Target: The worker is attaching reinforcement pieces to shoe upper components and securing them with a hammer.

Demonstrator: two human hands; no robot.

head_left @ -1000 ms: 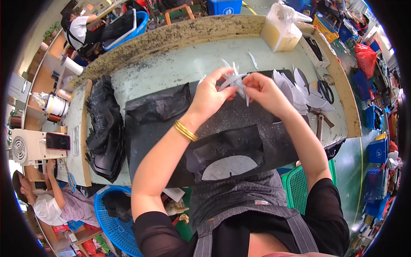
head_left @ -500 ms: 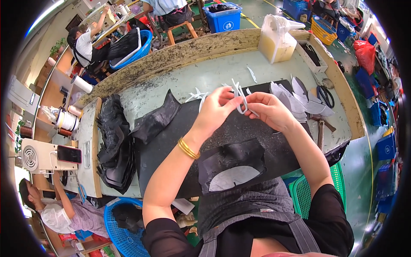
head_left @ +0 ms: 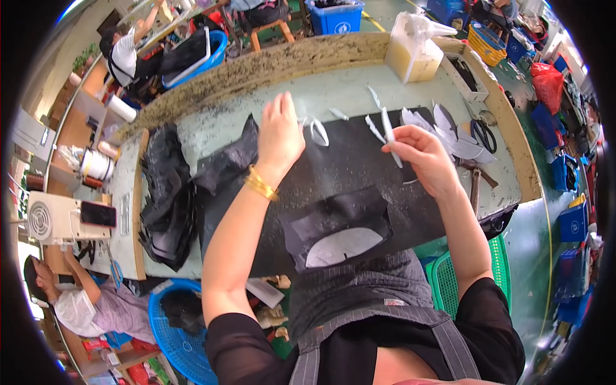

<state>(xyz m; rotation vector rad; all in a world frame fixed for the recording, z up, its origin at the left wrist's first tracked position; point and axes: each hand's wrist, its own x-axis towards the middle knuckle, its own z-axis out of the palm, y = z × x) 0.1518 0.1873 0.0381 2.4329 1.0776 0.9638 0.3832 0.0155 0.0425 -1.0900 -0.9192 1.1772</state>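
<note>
My right hand (head_left: 420, 157) is closed on a pair of thin white strips (head_left: 386, 125), pinched between thumb and fingers above the black work mat (head_left: 256, 237). To its left, my left hand (head_left: 281, 138) is raised over the mat's far edge, fingers pressed together; anything in them is hidden. A curled white strip (head_left: 319, 132) lies between the hands, with more thin scraps (head_left: 339, 114) beyond. Close to my body lies a black leather-like piece (head_left: 337, 215) bearing a pale half-oval patch (head_left: 343, 248).
Stacked black pieces (head_left: 168, 199) lie at the left, another black piece (head_left: 228, 160) beside them. At the right are pale cut pieces (head_left: 449, 138), black-handled scissors (head_left: 483, 136) and a hammer (head_left: 476, 183). A glue bottle (head_left: 414, 54) stands by the raised wooden rim (head_left: 289, 63).
My hands have drawn apart. The left has moved left and away from me, while the right has shifted slightly right, keeping white strips. The view has tilted a little.
</note>
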